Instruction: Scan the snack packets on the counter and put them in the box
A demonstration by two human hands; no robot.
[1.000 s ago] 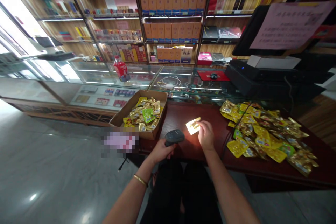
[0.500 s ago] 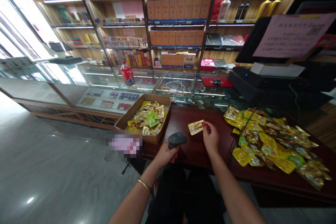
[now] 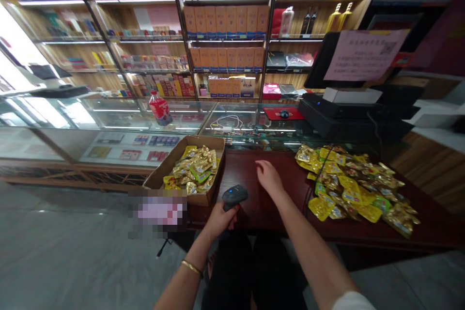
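Note:
My left hand (image 3: 218, 219) is wrapped around the handle of a dark barcode scanner (image 3: 235, 195), whose head points up and away. Over the dark red wooden table (image 3: 245, 167), my right hand (image 3: 269, 178) reaches forward with its fingers loosely extended to the left, and no packet shows in it. To the left of both hands is an open cardboard box (image 3: 214, 197) holding a heap of snack packets (image 3: 194, 164), mostly gold, some yellow and green. A larger loose pile of similar packets (image 3: 348, 184) lies on the table to the right.
A glass display counter (image 3: 119, 118) runs behind the table, with a red-labelled bottle (image 3: 160, 108) on it. At the right stand a monitor (image 3: 317, 63) and black till (image 3: 337, 114). A cable crosses the packet pile. Shelves of boxed goods line the wall.
My right hand has let go of the gold packet and moved left and forward. A gold packet now partly covers the green one in the box. The view has turned slightly right.

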